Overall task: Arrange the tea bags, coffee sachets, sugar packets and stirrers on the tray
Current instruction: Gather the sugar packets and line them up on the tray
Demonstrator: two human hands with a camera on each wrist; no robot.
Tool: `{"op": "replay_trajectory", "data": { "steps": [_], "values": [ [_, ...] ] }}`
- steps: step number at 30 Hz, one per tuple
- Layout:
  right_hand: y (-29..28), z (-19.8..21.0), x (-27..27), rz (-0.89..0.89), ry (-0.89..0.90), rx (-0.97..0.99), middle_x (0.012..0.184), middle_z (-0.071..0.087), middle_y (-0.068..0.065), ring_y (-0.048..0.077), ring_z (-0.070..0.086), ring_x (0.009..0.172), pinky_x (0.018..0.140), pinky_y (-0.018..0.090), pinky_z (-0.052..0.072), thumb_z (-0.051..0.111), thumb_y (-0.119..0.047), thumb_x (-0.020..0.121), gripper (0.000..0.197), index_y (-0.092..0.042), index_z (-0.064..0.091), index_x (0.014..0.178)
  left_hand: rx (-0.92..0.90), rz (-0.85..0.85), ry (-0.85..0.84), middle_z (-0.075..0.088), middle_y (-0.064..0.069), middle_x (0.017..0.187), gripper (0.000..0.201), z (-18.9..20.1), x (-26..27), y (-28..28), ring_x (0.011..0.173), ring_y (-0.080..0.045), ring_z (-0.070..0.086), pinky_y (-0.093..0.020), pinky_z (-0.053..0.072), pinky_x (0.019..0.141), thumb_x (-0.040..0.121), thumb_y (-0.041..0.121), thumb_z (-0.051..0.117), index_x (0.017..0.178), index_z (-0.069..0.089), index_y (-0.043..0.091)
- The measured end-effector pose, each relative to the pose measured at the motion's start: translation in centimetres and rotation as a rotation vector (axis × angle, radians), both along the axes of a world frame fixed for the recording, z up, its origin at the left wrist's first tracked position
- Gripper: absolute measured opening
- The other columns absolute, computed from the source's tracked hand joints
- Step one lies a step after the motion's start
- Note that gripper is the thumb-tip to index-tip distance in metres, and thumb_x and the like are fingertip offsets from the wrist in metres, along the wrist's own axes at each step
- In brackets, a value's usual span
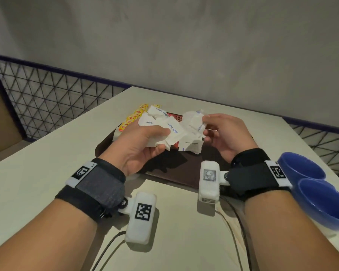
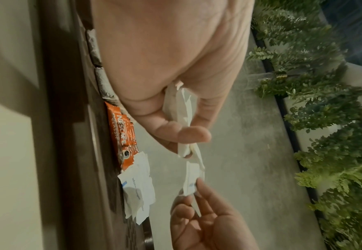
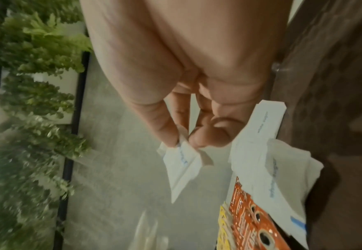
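Above the dark tray, both hands hang in the air with white sugar packets. The left hand has its grip curled round a fanned bunch; at least four packets show, the exact count cannot be told. The right hand pinches one sugar packet between thumb and fingertips, held just beside the bunch.

On the tray lie more loose sugar packets, perhaps three or four, overlapping. Orange coffee sachets lie beside them, at least two, partly covered by the white ones. A row of yellow tea bags runs along the tray's far left side; their number is too blurred to count.

The tray's near half is bare. It sits on a pale surface, whose far edge meets a grey wall and whose left edge borders a wire mesh fence. A blue two-cup dish stands near the right edge, just beside the right wrist.
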State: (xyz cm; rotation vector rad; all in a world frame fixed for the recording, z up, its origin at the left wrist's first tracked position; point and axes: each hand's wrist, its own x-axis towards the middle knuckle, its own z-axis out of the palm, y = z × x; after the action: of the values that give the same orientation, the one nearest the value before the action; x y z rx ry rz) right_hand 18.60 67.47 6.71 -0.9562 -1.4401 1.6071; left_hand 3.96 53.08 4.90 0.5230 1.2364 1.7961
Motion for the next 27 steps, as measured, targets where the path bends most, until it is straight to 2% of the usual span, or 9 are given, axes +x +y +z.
{"op": "replay_trajectory", "data": {
  "steps": [7, 11, 14, 16, 20, 24, 27],
  "values": [
    [1.4, -0.2, 0.6, -0.027, -0.032, -0.019, 0.081, 0.074, 0.006, 0.022, 0.066, 0.072, 0.052, 0.028, 0.046, 0.066, -0.011, 0.094, 0.006, -0.012, 0.071, 0.095, -0.029, 0.028, -0.019, 0.080, -0.005, 0.098, 0.039, -0.4, -0.3, 0.4, 0.071, -0.010, 0.075, -0.018, 0.048, 0.043, 0.089, 0.000, 0.071, 0.126, 0.066, 0.011],
    [0.7, 0.0, -0.1, 0.016, -0.073, 0.007, 0.094, 0.076, 0.013, 0.018, 0.057, 0.070, 0.048, 0.026, 0.043, 0.071, -0.014, 0.093, 0.010, -0.010, 0.072, 0.102, -0.034, 0.026, -0.035, 0.080, -0.006, 0.103, 0.040, -0.4, -0.1, 0.4, 0.073, -0.011, 0.075, -0.016, 0.047, 0.042, 0.088, 0.001, 0.071, 0.126, 0.067, 0.012],
    [0.3, 0.2, -0.2, 0.052, -0.057, -0.001, 0.099, 0.076, 0.016, 0.015, 0.052, 0.064, 0.045, 0.023, 0.040, 0.068, -0.014, 0.096, 0.007, -0.009, 0.071, 0.099, -0.032, 0.025, -0.057, 0.080, -0.005, 0.103, 0.039, -0.3, 0.1, 0.5, 0.074, -0.010, 0.076, -0.016, 0.050, 0.044, 0.088, 0.001, 0.069, 0.124, 0.067, 0.014],
    [0.5, 0.2, -0.3, 0.040, -0.022, -0.043, 0.104, 0.074, 0.018, 0.014, 0.053, 0.062, 0.045, 0.023, 0.041, 0.066, -0.015, 0.097, 0.010, -0.008, 0.069, 0.103, -0.034, 0.034, -0.066, 0.080, -0.004, 0.103, 0.041, -0.3, 0.1, 0.5, 0.076, -0.011, 0.077, -0.016, 0.052, 0.045, 0.087, 0.000, 0.069, 0.125, 0.067, 0.014],
    [0.9, 0.1, -0.2, 0.034, 0.150, -0.217, 0.111, 0.073, 0.013, 0.025, 0.071, 0.080, 0.054, 0.029, 0.053, 0.058, -0.022, 0.102, 0.021, -0.011, 0.064, 0.119, -0.034, 0.052, -0.087, 0.080, -0.005, 0.105, 0.040, -0.2, 0.0, 0.3, 0.079, -0.013, 0.077, -0.016, 0.053, 0.047, 0.088, -0.001, 0.068, 0.125, 0.067, 0.013],
    [0.6, 0.2, 0.2, 0.102, 0.395, -0.418, 0.113, 0.071, 0.023, 0.033, 0.077, 0.081, 0.050, 0.029, 0.057, 0.049, -0.025, 0.107, 0.027, -0.008, 0.055, 0.128, -0.036, 0.055, -0.102, 0.080, -0.005, 0.105, 0.040, -0.3, -0.1, 0.3, 0.079, -0.014, 0.078, -0.017, 0.054, 0.048, 0.087, 0.000, 0.069, 0.124, 0.067, 0.013],
    [0.6, 0.1, 0.2, 0.141, 0.519, -0.508, 0.114, 0.069, 0.027, 0.038, 0.077, 0.083, 0.057, 0.034, 0.062, 0.052, -0.023, 0.106, 0.030, -0.006, 0.053, 0.132, -0.031, 0.043, -0.111, 0.080, -0.006, 0.109, 0.042, -0.3, -0.2, 0.2, 0.082, -0.014, 0.078, -0.017, 0.055, 0.049, 0.087, 0.000, 0.069, 0.127, 0.067, 0.012]
  ]
}}
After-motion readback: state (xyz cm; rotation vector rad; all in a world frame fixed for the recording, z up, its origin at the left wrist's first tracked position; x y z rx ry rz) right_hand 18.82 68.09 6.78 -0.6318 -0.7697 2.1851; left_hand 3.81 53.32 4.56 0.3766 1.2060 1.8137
